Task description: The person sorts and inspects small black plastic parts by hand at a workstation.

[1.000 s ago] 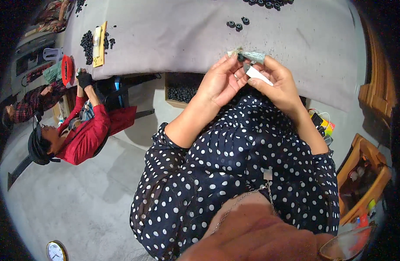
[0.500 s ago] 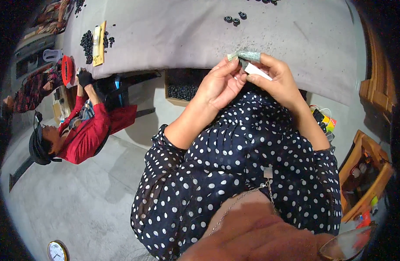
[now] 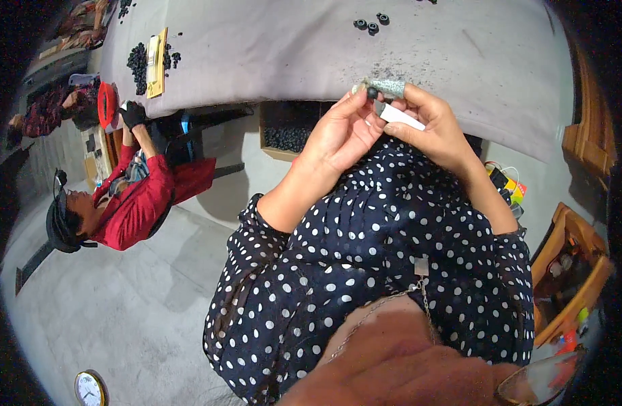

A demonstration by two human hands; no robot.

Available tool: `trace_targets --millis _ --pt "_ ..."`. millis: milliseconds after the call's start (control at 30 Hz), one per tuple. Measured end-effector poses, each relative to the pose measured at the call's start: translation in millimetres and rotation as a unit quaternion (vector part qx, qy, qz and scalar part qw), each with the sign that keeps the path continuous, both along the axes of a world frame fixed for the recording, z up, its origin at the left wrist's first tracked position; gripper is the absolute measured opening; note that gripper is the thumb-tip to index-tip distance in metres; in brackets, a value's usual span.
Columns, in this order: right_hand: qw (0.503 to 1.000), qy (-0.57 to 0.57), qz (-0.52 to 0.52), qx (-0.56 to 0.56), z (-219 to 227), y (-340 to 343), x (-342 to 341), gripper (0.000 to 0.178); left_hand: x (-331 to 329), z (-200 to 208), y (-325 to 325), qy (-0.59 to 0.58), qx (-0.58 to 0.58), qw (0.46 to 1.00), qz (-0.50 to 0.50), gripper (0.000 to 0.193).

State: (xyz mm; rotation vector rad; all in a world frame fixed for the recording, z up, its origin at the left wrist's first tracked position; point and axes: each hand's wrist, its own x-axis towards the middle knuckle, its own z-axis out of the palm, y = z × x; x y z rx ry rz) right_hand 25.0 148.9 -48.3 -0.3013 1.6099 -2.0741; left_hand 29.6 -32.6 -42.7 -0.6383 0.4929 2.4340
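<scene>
Since half a second ago: knife [image 3: 404,117] tipped back toward me a little; the black part [image 3: 372,93], mostly covered then, now shows its round dark face. Both hands about where they were.

Table [image 3: 270,54]: grey cloth; I work at its near edge, a little right of the middle.

Right hand [image 3: 433,128]: grip curled closed on the white handle, thumb along the near side. Left hand [image 3: 348,132]: thumb and forefinger nearly together, pinching the black part over the near edge; the other fingers loosely bent beneath.

Knife: short dark blade just beside the part; cannot tell whether it touches. Wrap [image 3: 389,88]: silvery green on my right forefinger, beyond the part, a good backstop, I judge.

Black rings [image 3: 373,29]: three, farther in from the near edge. Crumbs [image 3: 392,70]: dark, scattered just past my fingertips.

For clean paring, I'd turn the part with the left pinch, take shallow strokes, and keep the bare left thumb off the blade's line.
</scene>
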Motion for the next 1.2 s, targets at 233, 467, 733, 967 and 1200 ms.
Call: trace_targets --millis 233,467,733,967,1200 --pt "0.996 -0.058 0.025 -0.065 1 0 -6 0.046 0 0 0 -0.032 -0.008 0.999 0.023 0.015" --pt "0.992 -0.105 0.039 -0.063 3 4 -10 0.047 -3 1 3 -0.032 -0.024 0.999 0.006 0.014" --pt "0.994 -0.090 0.047 -0.037 0 4 -14 0.050 -4 2 3 -0.008 -0.020 1.000 0.008 0.016" --pt "0.986 -0.118 0.054 -0.101 -1 2 -12 0.033 1 6 1 -0.015 -0.006 1.000 0.020 0.016" --pt "0.990 -0.103 0.061 -0.078 -3 1 -9 0.025 4 0 -1 -0.010 -0.036 0.999 0.025 0.015"
